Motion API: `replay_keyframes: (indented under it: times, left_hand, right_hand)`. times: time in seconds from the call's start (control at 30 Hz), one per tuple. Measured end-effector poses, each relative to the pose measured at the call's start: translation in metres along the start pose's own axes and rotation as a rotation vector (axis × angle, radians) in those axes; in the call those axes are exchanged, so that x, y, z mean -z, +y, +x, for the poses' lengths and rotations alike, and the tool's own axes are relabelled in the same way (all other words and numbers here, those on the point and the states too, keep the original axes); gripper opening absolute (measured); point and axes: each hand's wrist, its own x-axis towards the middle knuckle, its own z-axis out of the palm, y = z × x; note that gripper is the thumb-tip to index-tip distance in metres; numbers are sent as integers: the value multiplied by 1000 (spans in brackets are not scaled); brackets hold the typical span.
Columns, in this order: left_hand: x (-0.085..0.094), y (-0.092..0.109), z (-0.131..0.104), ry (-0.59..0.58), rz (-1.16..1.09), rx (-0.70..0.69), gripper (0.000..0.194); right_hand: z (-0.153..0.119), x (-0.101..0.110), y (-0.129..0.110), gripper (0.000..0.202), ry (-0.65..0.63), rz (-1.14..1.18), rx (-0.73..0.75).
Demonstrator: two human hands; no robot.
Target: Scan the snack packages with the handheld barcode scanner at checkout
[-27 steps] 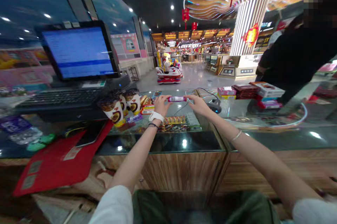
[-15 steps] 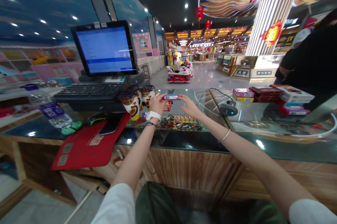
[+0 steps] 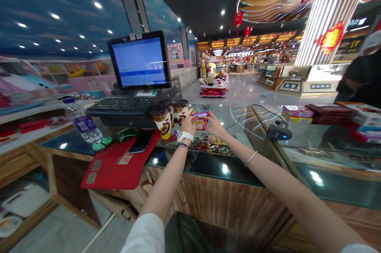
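Note:
A small purple and pink stick-shaped candy pack [image 3: 201,114] is held level above the glass counter, one end toward each hand. My left hand [image 3: 188,127], with a white watch on its wrist, is closed on the left end. At the right end, the fingertips of my right hand [image 3: 216,127] pinch the pack. Just below it is a red candy pack [image 3: 201,125], partly behind my fingers. Lidded snack cups [image 3: 163,122] stand close to the left of my left hand. Several colourful wrapped sweets [image 3: 210,144] show nearer to me, on or under the glass.
A monitor [image 3: 139,62] and keyboard [image 3: 122,104] stand at the left. A water bottle [image 3: 85,124], a phone [image 3: 141,142] and a red mat [image 3: 122,165] lie nearby. On the right are a black scanner [image 3: 279,132], stacked boxes [image 3: 330,114] and a person in black [image 3: 361,74] beyond the counter.
The view has turned left, so the scene sits further right. Both hands stay at the candy pack, and the red pack below shows more clearly.

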Motion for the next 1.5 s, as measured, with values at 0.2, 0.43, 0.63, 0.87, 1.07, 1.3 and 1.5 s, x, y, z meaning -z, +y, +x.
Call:
replay_keyframes:
  times: [0.2, 0.43, 0.63, 0.87, 1.07, 1.3, 1.5]
  left_hand:
    - [-8, -3, 0, -84, 59, -11, 37]
    - [-11, 0, -7, -139, 150, -26, 37]
    - [-12, 1, -8, -202, 201, -17, 42]
    - [-14, 1, -10, -236, 252, -30, 43]
    - [-14, 4, -14, -242, 311, -35, 40]
    - [-11, 6, -16, -236, 302, -33, 38]
    - [-11, 8, -18, -243, 264, 0, 40]
  right_hand:
    - [-1, -12, 12, 54, -75, 5, 55]
    - [-3, -17, 20, 64, -139, 9, 4]
    - [-3, -19, 24, 67, -148, 41, -7]
    - [-4, -15, 21, 65, -135, 59, -19]
    - [-3, -12, 23, 66, -108, 94, -32]
    - [-6, -9, 18, 66, -124, 82, -51]
    - [-8, -7, 17, 66, -109, 83, -21]
